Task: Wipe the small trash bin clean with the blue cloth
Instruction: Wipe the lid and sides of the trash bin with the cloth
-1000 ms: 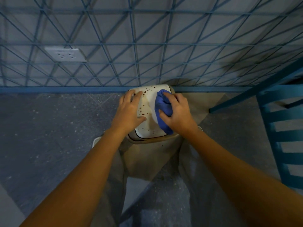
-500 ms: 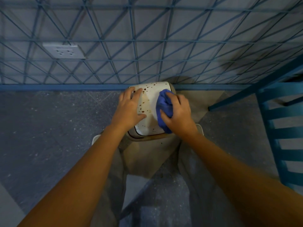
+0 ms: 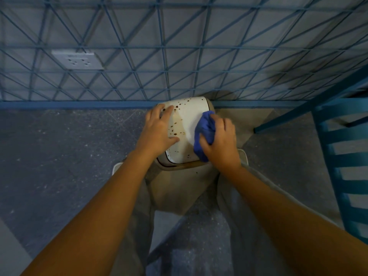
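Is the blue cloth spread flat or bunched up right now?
Bunched up. The blue cloth is wadded in the right hand, pressed against the right side of the spotted bin lid.

The small trash bin (image 3: 185, 124) stands on the speckled grey floor (image 3: 59, 156), its far edge against the blue base rail of the wire grid wall (image 3: 179, 46). Its white lid carries brown spots, densest down the middle and toward the far edge. The left hand (image 3: 159, 130) lies flat on the bin's left side, fingers spread and thumb pressed on the lid. The right hand (image 3: 219, 142) grips the bunched blue cloth (image 3: 204, 134) against the bin's right side. A beige mat (image 3: 179, 188) lies under the bin, reaching toward the camera. A wall socket (image 3: 76, 60) sits far left above the bin; a blue slatted chair (image 3: 342, 156) stands to its right.
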